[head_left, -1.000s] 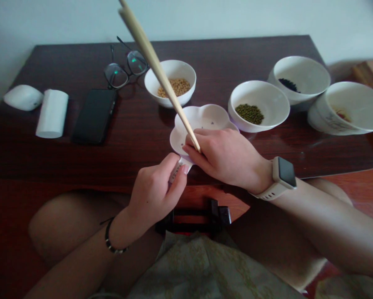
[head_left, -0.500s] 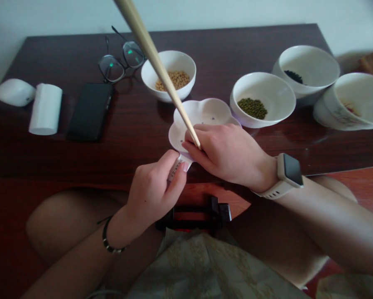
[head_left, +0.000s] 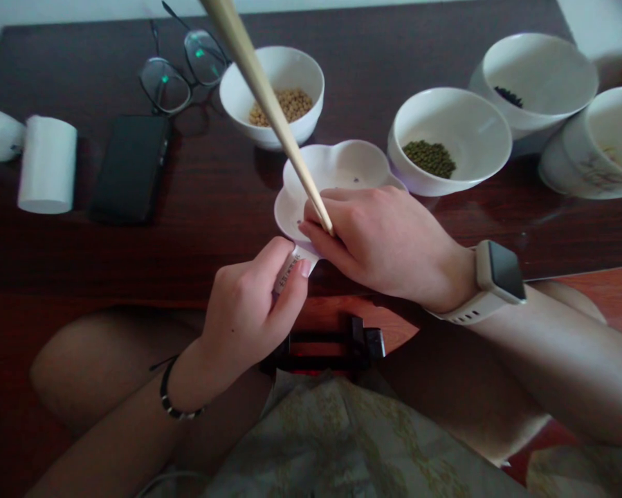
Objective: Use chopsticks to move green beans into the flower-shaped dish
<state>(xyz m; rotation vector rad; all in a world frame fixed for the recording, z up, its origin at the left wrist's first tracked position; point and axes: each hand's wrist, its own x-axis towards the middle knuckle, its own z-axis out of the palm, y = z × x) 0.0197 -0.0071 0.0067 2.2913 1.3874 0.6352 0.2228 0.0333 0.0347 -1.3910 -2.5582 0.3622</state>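
Note:
My right hand is closed around pale wooden chopsticks that stick up and away toward the camera. It rests over the near side of a white flower-shaped dish. My left hand pinches a small white printed tab or label at the dish's near edge, at the front of the dark wooden table. A few tiny specks lie in the dish.
Behind the dish stand white bowls: one with yellow beans, one with green beans, one with dark grains, and a patterned bowl. Glasses, a black phone, and a white cylinder lie at the left.
The view has tilted down and closer, so the table things sit higher in frame. Both hands keep the same grips beside the dish.

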